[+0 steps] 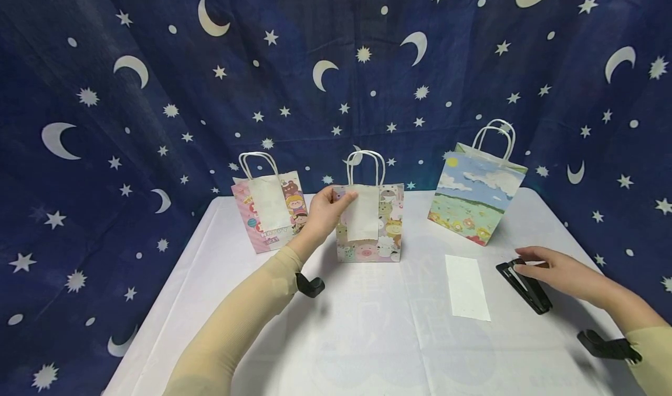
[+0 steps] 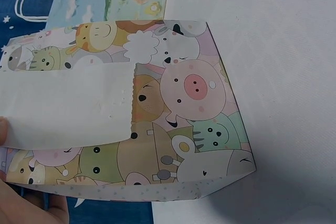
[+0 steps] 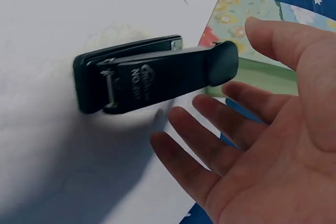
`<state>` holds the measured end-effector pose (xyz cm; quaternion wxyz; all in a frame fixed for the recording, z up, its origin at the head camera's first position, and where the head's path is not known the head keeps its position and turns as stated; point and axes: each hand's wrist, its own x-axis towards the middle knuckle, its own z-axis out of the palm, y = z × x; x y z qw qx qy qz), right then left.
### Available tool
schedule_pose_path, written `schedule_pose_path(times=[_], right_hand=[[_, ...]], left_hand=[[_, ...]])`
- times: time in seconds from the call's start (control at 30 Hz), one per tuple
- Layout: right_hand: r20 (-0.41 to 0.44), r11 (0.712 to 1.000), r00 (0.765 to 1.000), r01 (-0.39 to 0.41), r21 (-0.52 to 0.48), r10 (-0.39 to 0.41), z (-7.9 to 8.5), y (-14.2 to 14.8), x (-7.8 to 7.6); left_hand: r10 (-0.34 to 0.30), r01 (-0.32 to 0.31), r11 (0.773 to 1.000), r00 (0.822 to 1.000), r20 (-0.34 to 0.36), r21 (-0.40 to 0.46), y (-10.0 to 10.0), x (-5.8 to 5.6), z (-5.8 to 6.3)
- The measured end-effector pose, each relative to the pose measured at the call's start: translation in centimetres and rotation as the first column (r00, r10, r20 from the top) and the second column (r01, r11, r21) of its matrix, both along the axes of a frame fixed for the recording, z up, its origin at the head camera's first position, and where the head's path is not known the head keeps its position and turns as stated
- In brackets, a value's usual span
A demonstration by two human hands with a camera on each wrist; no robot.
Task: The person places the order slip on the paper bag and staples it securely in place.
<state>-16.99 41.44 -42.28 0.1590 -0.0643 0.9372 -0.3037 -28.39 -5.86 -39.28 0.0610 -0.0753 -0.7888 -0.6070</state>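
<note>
My left hand (image 1: 329, 208) pinches a white paper slip (image 1: 363, 214) against the upper front of a gift bag with cartoon animals (image 1: 390, 232), the thumb in front and the fingers behind. The bag stands upright with its white handles raised. In the left wrist view, the slip (image 2: 68, 106) lies flat over the animal print (image 2: 194, 90), and only part of the hand shows. A black stapler (image 1: 530, 291) rests on the table at the right. Beside its far end is my right hand (image 1: 562, 273). The right wrist view shows its fingers spread, apart from the stapler (image 3: 157, 74).
Another white slip (image 1: 467, 288) lies flat on the white table (image 1: 367, 337), left of the stapler. A pink gift bag (image 1: 252, 224) bearing a white slip (image 1: 270, 203) stands at the left. A landscape-print bag (image 1: 475, 195) stands back right. A starry blue cloth (image 1: 294, 81) hangs behind.
</note>
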Motion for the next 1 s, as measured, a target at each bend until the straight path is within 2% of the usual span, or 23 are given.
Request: schedule_pose_path(times=[0.17, 0.53, 1.0], right_hand=[[0.080, 0.999, 0.996, 0.052, -0.016, -0.051, -0.4, 0.8, 0.0], [0.197, 0.978, 0.974, 0.144, -0.149, -0.113, -1.5, 2.6, 0.7], [0.156, 0.959, 0.975, 0.191, -0.211, -0.160, -1.8, 2.3, 1.2]], left_hand=[[0.002, -0.002, 1.000, 1.000, 0.017, -0.005, -0.1, 0.0, 0.0], [-0.010, 0.009, 1.000, 1.000, 0.025, 0.027, 0.0, -0.1, -0.2], [-0.015, 0.014, 1.000, 0.999, 0.029, 0.027, 0.0, -0.2, -0.2]])
